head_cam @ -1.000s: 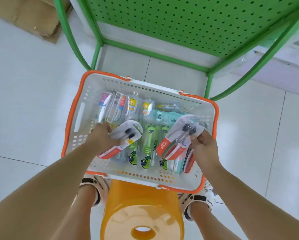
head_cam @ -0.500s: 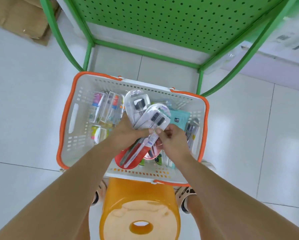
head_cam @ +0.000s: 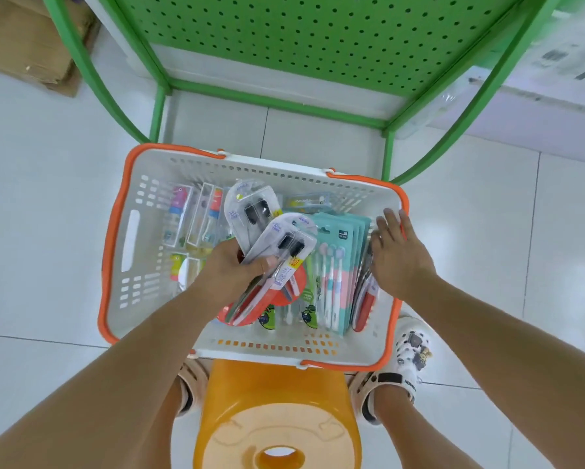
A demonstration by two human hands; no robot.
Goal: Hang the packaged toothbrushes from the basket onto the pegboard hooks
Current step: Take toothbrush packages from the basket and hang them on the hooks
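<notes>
A white basket with an orange rim (head_cam: 115, 265) sits on the floor, full of packaged toothbrushes. My left hand (head_cam: 230, 272) grips a fanned bunch of red-and-clear toothbrush packs (head_cam: 277, 252) above the basket's middle. My right hand (head_cam: 396, 252) reaches with spread fingers into the basket's right side, over red packs (head_cam: 365, 306) that stand against the wall. Teal packs (head_cam: 338, 265) stand between the hands. The green pegboard (head_cam: 318, 32) rises behind the basket; no hooks show in view.
The pegboard's green frame legs (head_cam: 389, 154) stand just behind the basket. An orange stool (head_cam: 277, 411) is under me, my feet on either side. Cardboard (head_cam: 23, 38) lies at far left on the white tile floor. Kids' packs (head_cam: 182, 218) fill the basket's left.
My right hand let go of the packs it passed to the left hand and moved to the basket's right side. The left hand now holds the whole bunch.
</notes>
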